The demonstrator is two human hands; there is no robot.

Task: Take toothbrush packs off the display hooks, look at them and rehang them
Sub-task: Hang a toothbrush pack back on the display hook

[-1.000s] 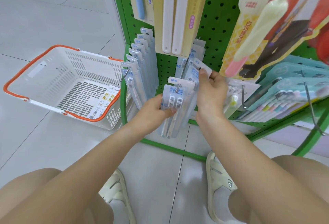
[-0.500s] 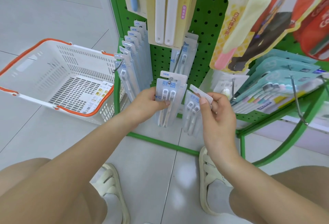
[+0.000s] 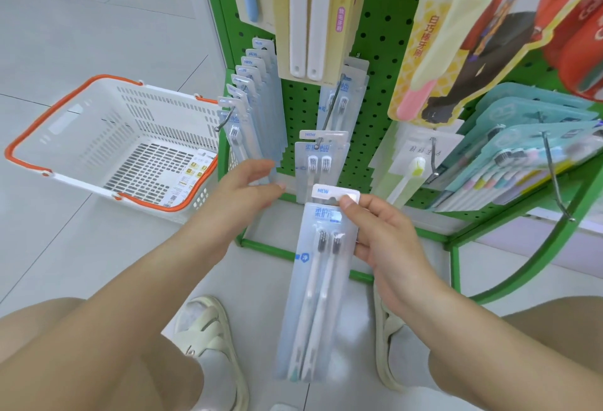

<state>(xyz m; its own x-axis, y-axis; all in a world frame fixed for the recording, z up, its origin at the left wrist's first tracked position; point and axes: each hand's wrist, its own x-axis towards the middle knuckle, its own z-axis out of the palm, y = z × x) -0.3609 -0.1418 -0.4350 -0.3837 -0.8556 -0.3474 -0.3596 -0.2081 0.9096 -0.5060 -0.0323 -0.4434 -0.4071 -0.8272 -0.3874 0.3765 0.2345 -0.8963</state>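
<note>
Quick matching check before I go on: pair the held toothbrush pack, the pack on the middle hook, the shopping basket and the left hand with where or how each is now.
1 held toothbrush pack
2 pack on the middle hook
3 shopping basket
4 left hand

A on the floor, left of the rack
B fingers relaxed, gripping nothing
C pinched by the right hand
D hanging on the pegboard

Pairs: 1-C, 2-D, 3-A, 4-B

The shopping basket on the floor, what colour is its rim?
Orange, on a white basket; the head view shows it.
</note>
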